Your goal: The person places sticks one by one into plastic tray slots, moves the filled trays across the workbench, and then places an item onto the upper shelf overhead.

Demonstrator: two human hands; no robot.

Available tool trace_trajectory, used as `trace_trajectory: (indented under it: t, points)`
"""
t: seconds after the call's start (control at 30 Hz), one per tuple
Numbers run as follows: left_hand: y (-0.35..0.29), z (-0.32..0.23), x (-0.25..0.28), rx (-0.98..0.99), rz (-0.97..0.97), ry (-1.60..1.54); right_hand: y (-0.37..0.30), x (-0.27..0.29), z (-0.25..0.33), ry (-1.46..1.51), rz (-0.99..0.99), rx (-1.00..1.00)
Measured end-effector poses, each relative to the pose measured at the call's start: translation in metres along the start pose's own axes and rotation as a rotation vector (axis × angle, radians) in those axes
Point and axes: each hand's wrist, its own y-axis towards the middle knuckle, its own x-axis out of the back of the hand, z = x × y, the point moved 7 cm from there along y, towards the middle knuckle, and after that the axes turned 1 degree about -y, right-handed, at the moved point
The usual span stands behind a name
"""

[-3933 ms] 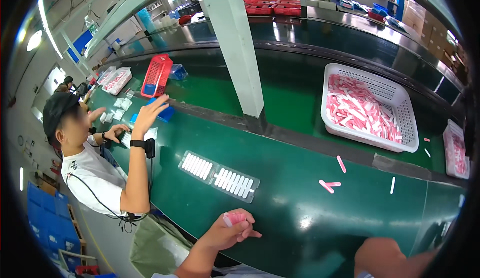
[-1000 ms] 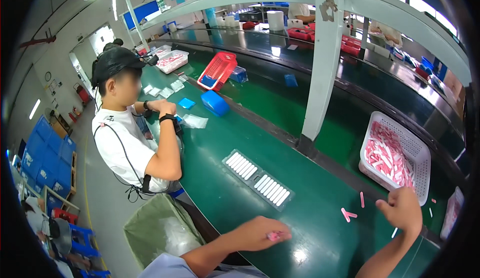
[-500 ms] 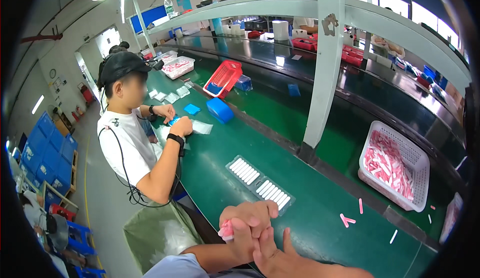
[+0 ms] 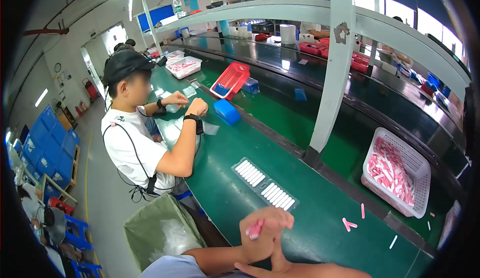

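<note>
My left hand (image 4: 265, 224) is closed around a few small pink-and-white strips (image 4: 255, 229), their ends showing between its fingers. Just below it, my right hand (image 4: 277, 264) has two digits spread apart, one reaching up against the left hand; its other fingers are hidden. Beyond both hands, a clear hinged plastic tray (image 4: 263, 184) lies open on the green table (image 4: 220, 170). Two groups of white strips (image 4: 277, 196) sit side by side in its two halves.
A white basket (image 4: 425, 178) of pink and white strips stands at right, near loose pink strips (image 4: 349, 224) and a white strip (image 4: 393, 242). A co-worker (image 4: 135, 138) sits at left beside a green-lined bin (image 4: 137, 233). A white post (image 4: 334, 78) rises past the table.
My left hand has turned, and the two hands have loosened from their clasp, the right dropping lower. The co-worker's hands have lifted and parted. The view has shifted slightly.
</note>
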Motion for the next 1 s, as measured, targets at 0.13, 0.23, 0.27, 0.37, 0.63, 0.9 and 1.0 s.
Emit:
trace_trajectory:
  t: [0.13, 0.23, 0.27, 0.37, 0.63, 0.9, 1.0]
  points:
    - [0.006, 0.019, 0.028, 0.278, -0.113, -0.046, -0.017, 0.037, 0.006, -0.050, -0.095, -0.062]
    - [-0.011, 0.024, 0.077, 0.454, -0.123, 0.287, -0.024, 0.051, -0.009, -0.058, -0.096, -0.103]
    - [-0.014, 0.020, 0.081, 0.504, -0.052, 0.316, -0.024, 0.052, -0.015, -0.098, -0.057, -0.178]
    - [-0.027, 0.018, 0.081, 0.544, 0.074, 0.379, -0.034, 0.060, -0.017, -0.235, -0.145, -0.441]
    - [-0.015, 0.010, 0.099, 0.400, 0.132, 0.519, -0.057, 0.070, -0.053, -0.523, -0.130, -0.752]
    - [-0.018, -0.009, 0.113, 0.491, 0.093, 0.457, -0.053, 0.069, -0.050, -0.538, -0.095, -0.811]
    - [-0.021, -0.022, 0.127, 0.545, 0.085, 0.585, -0.033, 0.064, -0.042, -0.412, -0.045, -0.984]
